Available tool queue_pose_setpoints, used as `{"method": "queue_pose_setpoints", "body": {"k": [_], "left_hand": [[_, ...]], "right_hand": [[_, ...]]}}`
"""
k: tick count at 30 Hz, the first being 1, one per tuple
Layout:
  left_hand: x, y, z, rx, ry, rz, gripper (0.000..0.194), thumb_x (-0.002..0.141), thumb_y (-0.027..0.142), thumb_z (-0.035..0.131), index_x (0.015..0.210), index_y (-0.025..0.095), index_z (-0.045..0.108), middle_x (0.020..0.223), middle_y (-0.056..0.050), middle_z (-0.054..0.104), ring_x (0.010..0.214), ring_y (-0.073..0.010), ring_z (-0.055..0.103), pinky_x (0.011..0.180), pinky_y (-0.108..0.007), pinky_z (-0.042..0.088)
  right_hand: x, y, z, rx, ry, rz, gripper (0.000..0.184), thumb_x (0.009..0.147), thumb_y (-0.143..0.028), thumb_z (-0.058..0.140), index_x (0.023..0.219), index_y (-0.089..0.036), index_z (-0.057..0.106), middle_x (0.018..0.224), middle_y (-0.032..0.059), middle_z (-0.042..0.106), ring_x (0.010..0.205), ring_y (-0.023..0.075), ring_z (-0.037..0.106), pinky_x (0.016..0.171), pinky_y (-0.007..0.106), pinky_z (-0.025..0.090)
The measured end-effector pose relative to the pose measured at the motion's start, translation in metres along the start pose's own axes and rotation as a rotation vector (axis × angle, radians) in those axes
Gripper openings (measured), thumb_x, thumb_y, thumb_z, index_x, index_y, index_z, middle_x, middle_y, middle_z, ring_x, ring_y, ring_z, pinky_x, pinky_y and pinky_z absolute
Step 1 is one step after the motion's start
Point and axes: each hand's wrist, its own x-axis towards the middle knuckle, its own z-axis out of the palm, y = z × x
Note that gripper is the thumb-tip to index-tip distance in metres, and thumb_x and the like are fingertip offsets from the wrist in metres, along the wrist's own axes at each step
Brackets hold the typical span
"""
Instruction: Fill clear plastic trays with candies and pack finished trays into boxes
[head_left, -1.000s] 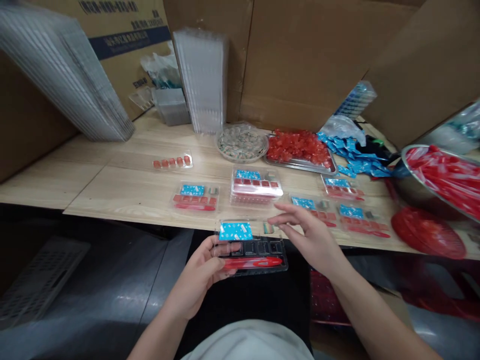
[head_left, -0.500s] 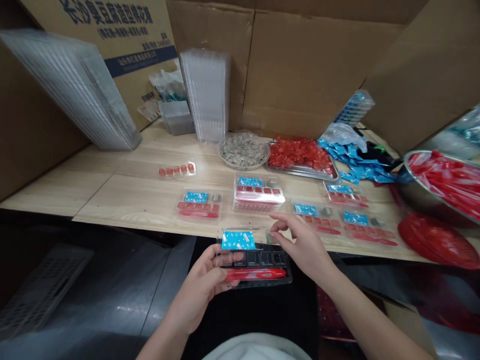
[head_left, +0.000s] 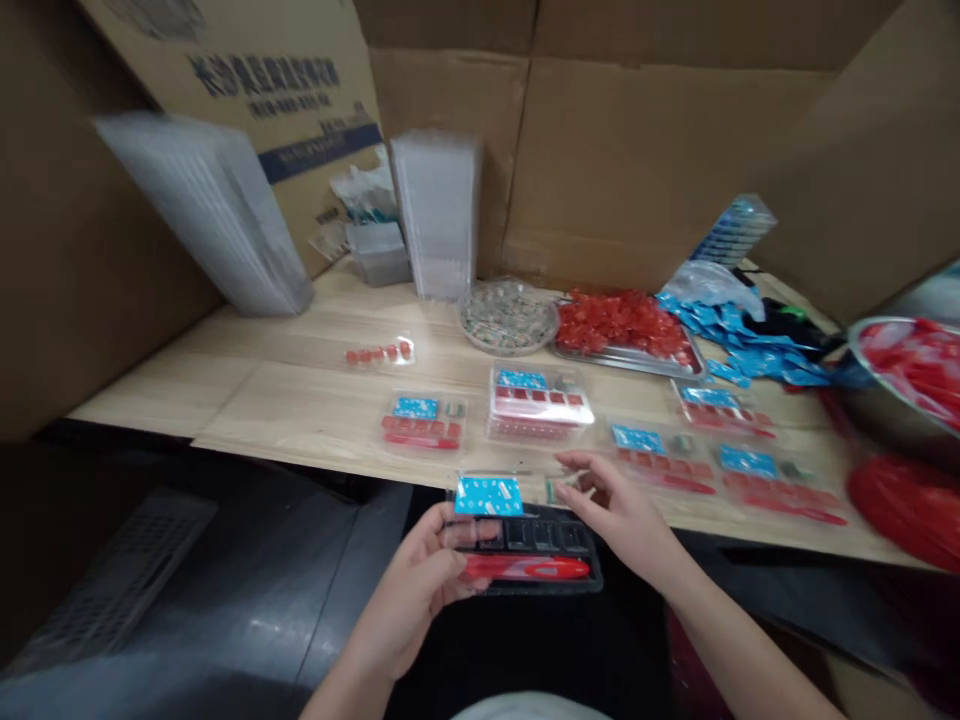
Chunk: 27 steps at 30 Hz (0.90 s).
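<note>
My left hand [head_left: 427, 570] grips the left end of a clear plastic tray [head_left: 517, 535], thumb over its front and fingers behind. The tray tilts toward me at the table's front edge. A blue printed packet [head_left: 489, 496] lies in its upper left part, above a row of bare square hollows. Along the lower slot rests a long red-and-white plastic piece [head_left: 536, 568], partly under my left thumb. My right hand [head_left: 622, 510] has its thumb and fingers curled at a small green-and-white wrapped candy [head_left: 553, 489] in the upper right compartment, partly covering it.
Filled trays stand stacked [head_left: 536, 405] behind; single filled trays [head_left: 424, 422] lie to both sides. Farther back are a round dish of wrapped candies [head_left: 510, 318], a metal tray of red packets [head_left: 626, 325], blue packets [head_left: 739, 340], a metal bowl [head_left: 892, 385] and stacked plastic trays [head_left: 435, 215].
My right hand has closed in from above the tray's right end onto the small wrapped candy. My left hand keeps its hold. The whole view has shifted, so things sit lower and farther right.
</note>
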Motion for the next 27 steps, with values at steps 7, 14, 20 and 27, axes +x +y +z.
{"method": "queue_pose_setpoints", "body": {"k": [7, 14, 20, 27], "left_hand": [[-0.012, 0.025, -0.039, -0.047, 0.077, 0.107, 0.038, 0.070, 0.006, 0.051, 0.108, 0.015, 0.051, 0.116, -0.012, 0.059, 0.070, -0.0089, 0.062, 0.070, -0.024, 0.050], [-0.030, 0.040, -0.059, -0.013, 0.164, 0.135, 0.042, 0.071, 0.012, 0.055, 0.112, 0.017, 0.052, 0.122, -0.012, 0.056, 0.078, -0.0131, 0.064, 0.070, -0.024, 0.051], [-0.034, 0.038, -0.072, -0.011, 0.156, 0.129, 0.041, 0.072, 0.013, 0.056, 0.112, 0.018, 0.050, 0.122, -0.012, 0.057, 0.076, -0.0123, 0.064, 0.071, -0.025, 0.051], [-0.035, 0.042, -0.092, -0.036, 0.177, 0.156, 0.041, 0.073, 0.014, 0.058, 0.112, 0.018, 0.046, 0.120, -0.012, 0.058, 0.071, -0.0102, 0.064, 0.069, -0.023, 0.050]], "right_hand": [[0.023, -0.032, 0.034, 0.400, -0.099, 0.188, 0.046, 0.077, -0.049, 0.054, 0.114, -0.022, 0.047, 0.109, 0.0095, 0.055, 0.077, 0.0174, 0.058, 0.048, 0.024, 0.040], [0.024, -0.061, 0.070, 0.463, -0.193, 0.226, 0.041, 0.078, -0.038, 0.055, 0.113, -0.019, 0.046, 0.069, -0.0002, 0.056, 0.064, 0.0126, 0.055, 0.045, 0.020, 0.035], [0.027, -0.064, 0.092, 0.381, -0.152, 0.210, 0.035, 0.077, -0.033, 0.054, 0.108, -0.020, 0.045, 0.074, -0.0014, 0.057, 0.058, 0.0100, 0.052, 0.042, 0.019, 0.032], [0.039, -0.074, 0.116, 0.326, -0.210, 0.216, 0.035, 0.074, -0.037, 0.058, 0.102, -0.020, 0.045, 0.068, -0.0038, 0.053, 0.054, 0.0096, 0.051, 0.041, 0.019, 0.032]]}}
